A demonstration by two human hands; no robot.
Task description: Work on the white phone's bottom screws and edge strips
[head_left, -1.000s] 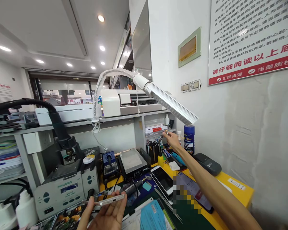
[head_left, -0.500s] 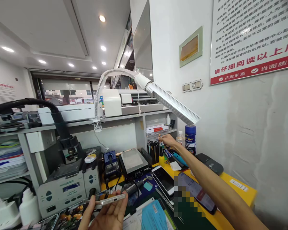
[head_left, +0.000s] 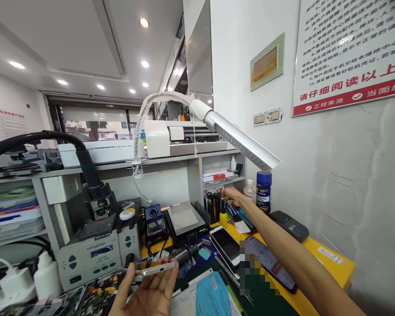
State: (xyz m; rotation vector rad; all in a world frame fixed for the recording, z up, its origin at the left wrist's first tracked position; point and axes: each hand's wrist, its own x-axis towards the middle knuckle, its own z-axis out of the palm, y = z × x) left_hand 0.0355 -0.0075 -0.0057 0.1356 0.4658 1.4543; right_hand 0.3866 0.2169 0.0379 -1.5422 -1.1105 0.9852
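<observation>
My left hand (head_left: 151, 293) is closed round a smartphone (head_left: 159, 268), thumb on one side and fingers under it. The phone's light metal bottom edge, with its port and small holes, faces me. Farther back, my right hand (head_left: 233, 194) reaches out to the tool holder (head_left: 213, 215) below the shelf. Its fingers are pinched together at the top of the upright tools. What they grip is too small to make out. Dark-handled scissors (head_left: 210, 197) stand in the holder, with a yellow bottle (head_left: 223, 218) just in front.
A white phone (head_left: 225, 245) and another phone (head_left: 269, 263) lie below my right arm. A blue spray can (head_left: 264, 193) stands by the wall. The lamp (head_left: 243, 140) hangs over the bench. A hot plate (head_left: 187, 221), soldering station (head_left: 154, 221) and grey rework station (head_left: 95, 259) stand at the left.
The whole view has shifted slightly to the left, so things appear a little farther right. My right hand is slightly lower at the tool holder. My left hand keeps hold of the smartphone.
</observation>
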